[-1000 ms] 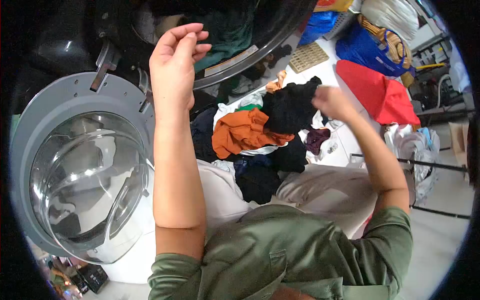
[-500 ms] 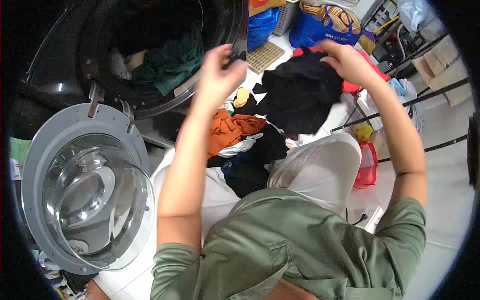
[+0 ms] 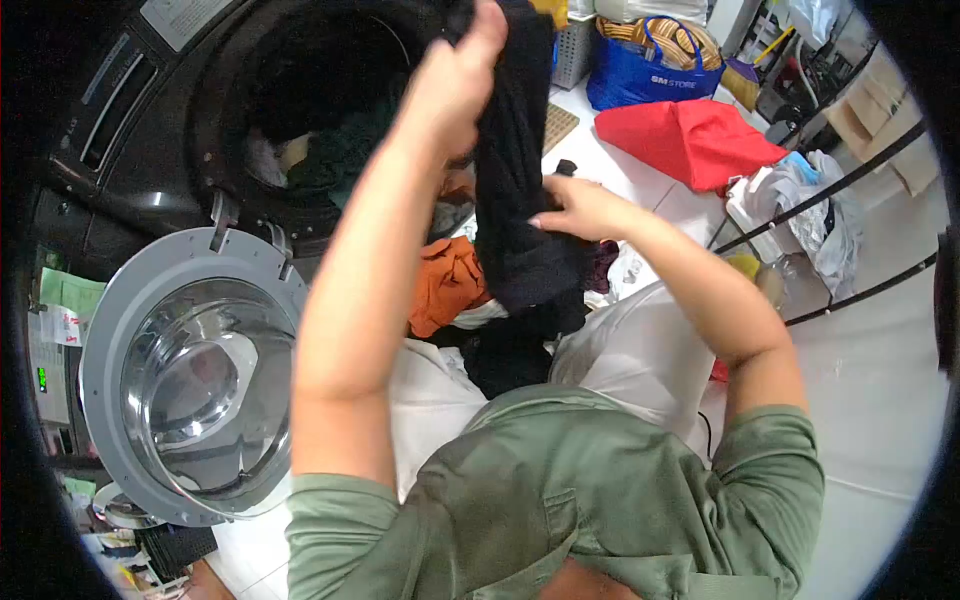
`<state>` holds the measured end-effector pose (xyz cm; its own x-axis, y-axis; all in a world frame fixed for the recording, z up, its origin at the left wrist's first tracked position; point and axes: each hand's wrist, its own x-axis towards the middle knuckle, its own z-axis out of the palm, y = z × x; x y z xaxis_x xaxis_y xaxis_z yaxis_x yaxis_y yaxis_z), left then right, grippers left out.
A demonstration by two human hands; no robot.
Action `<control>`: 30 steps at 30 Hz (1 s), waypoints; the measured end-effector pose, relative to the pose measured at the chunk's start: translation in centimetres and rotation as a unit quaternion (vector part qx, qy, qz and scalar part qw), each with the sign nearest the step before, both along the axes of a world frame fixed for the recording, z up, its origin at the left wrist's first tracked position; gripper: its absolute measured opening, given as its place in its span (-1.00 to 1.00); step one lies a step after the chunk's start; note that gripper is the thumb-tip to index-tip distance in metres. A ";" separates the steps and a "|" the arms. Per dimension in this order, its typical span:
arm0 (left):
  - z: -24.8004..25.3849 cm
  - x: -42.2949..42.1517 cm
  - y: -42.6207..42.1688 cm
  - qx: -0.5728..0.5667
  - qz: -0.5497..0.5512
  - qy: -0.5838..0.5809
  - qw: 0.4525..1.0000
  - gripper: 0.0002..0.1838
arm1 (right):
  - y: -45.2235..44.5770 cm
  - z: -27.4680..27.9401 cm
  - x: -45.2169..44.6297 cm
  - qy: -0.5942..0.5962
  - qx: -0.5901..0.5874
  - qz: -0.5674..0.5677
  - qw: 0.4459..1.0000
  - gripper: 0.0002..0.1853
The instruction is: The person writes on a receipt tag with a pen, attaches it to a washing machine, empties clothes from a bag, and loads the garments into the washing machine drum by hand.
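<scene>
A black garment [image 3: 515, 150] hangs lengthwise in front of me, its lower end over the laundry pile. My left hand [image 3: 460, 90] is closed on its upper part, close to the washing machine's opening. Lower down, my right hand [image 3: 585, 210] grips the garment's right edge between thumb and fingers. Beneath it on the floor lies a heap with an orange garment [image 3: 445, 285] and more black cloth [image 3: 510, 360] between my knees. Inside the dark drum [image 3: 330, 90], green cloth [image 3: 340, 155] and some pale pieces are dimly visible.
The round glass door [image 3: 190, 390] of the washing machine stands open at left. A red bag or cloth [image 3: 690, 145] lies on the tiles, with a blue store bag [image 3: 650, 80] behind it. At right are black rack bars [image 3: 820, 195] and plastic bags [image 3: 825, 220].
The black garment has moved left and now hangs long and narrow. My left hand has taken hold of its top, while my right hand has come down and left, uncovering the red item.
</scene>
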<state>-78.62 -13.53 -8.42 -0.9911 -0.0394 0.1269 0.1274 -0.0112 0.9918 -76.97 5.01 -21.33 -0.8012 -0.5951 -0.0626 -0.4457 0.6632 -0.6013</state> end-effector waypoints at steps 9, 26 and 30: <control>5.5 -0.9 -14.5 -0.262 0.279 0.020 0.924 0.06 | 6.5 13.5 -2.8 0.301 -0.306 -0.121 0.895 -0.61; -7.0 0.9 -13.9 0.180 0.039 -0.046 0.982 -0.37 | -7.8 5.0 -3.2 -0.202 -0.421 -0.075 0.881 -0.59; -17.3 5.7 -4.7 0.158 -0.068 -0.226 0.959 -0.43 | -9.6 8.7 -6.0 -0.319 -0.515 -0.064 0.793 -0.65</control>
<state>-72.97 -18.26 -25.71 -0.9406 0.1277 -0.3145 -0.3390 -0.3063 0.8895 -83.01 -4.56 -12.66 -0.8594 -0.5112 -0.0132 0.1992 -0.3110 -0.9293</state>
